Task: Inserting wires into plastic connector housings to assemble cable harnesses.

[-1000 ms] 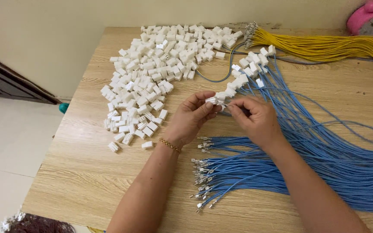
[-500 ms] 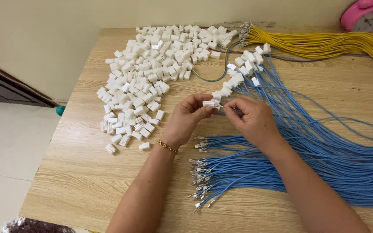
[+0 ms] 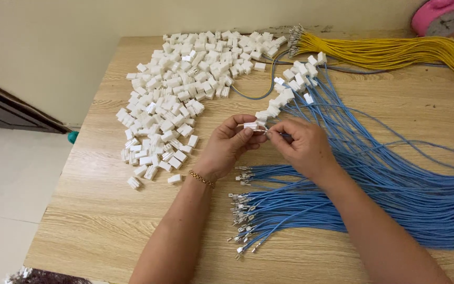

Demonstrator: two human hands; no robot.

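Hands meet above the wooden table: left hand pinches a white connector, right hand grips a blue wire.

A light wooden table with visible grain fills most of the frame. Behind it, along the top, runs a plain cream wall. At lower left lies a pale tiled floor. Dark wooden furniture juts in at the left edge. Light is soft and even.
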